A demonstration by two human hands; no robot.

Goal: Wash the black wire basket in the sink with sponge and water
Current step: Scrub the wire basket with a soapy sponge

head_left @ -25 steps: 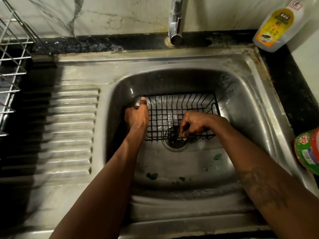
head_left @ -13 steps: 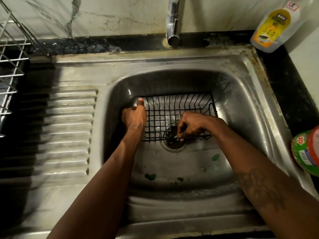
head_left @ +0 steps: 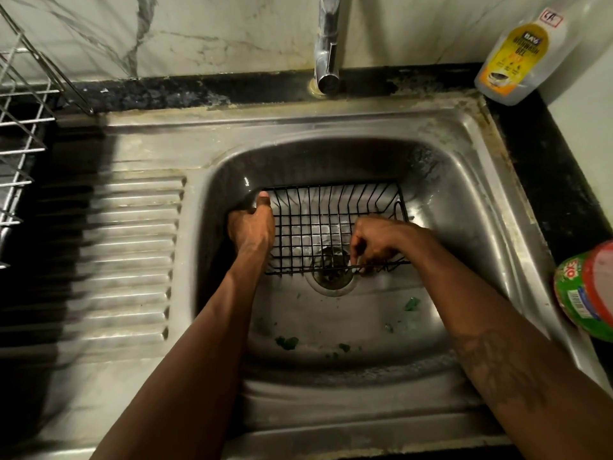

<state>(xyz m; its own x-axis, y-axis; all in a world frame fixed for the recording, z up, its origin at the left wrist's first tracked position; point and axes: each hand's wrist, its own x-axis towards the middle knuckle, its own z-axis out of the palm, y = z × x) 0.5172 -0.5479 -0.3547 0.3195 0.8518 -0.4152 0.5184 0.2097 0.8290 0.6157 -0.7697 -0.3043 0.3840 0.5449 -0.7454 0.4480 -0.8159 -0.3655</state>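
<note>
On the far left I saw a metal rack (head_left: 20,127). In the sink (head_left: 464,167), the left hand (head_left: 252,227) held the left side of the black wire basket (head_left: 331,210), fingers curled round the wire, thumb pointing up. The basket sat over the drain hole (head_left: 333,280). The right hand (head_left: 378,240) had bent fingers pinching the near edge wire. A soap bottle (head_left: 517,51) stood at the back right, and a green tub (head_left: 587,290) was beside the sink.
</note>
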